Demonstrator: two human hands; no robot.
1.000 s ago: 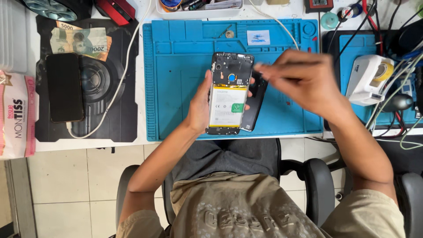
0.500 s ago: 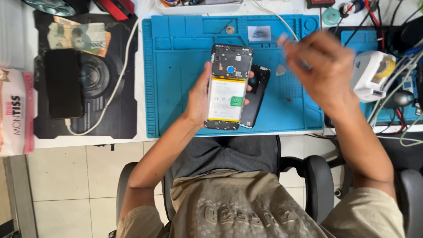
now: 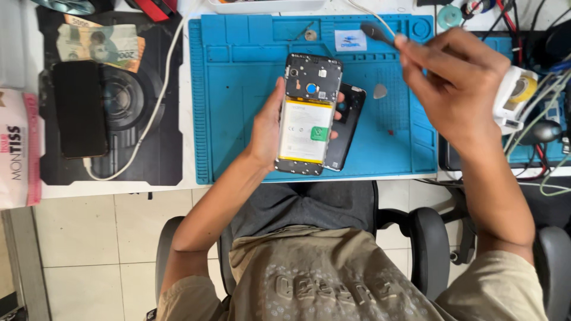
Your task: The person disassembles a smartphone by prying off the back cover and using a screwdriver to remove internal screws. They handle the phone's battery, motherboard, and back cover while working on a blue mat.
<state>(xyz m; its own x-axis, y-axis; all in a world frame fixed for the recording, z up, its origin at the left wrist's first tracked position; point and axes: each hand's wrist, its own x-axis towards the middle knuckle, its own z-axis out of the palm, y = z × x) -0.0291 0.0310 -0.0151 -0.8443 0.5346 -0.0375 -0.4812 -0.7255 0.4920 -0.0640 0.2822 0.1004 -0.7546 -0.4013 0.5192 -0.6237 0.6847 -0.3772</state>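
Observation:
My left hand (image 3: 266,128) grips an opened smartphone (image 3: 308,113) by its left edge, back cover off, with the white battery and dark circuit board showing. It hovers over the blue repair mat (image 3: 238,89). Under it on the mat lies the black back cover (image 3: 348,119). My right hand (image 3: 455,80) is raised over the mat's right side, pinching a thin dark tool (image 3: 376,32) whose tip points up and left. A small grey pick (image 3: 379,91) lies on the mat between the phone and my right hand.
A black phone (image 3: 79,108) on a charging cable lies on a dark mat (image 3: 143,142) at left, with banknotes (image 3: 101,44) above it. A tissue pack (image 3: 18,148) sits at far left. Cables, a tape roll (image 3: 518,89) and tools crowd the right edge.
My right hand has left the phone and moved up and to the right with the tool. The grey pick now lies bare on the mat. The left hand keeps holding the phone.

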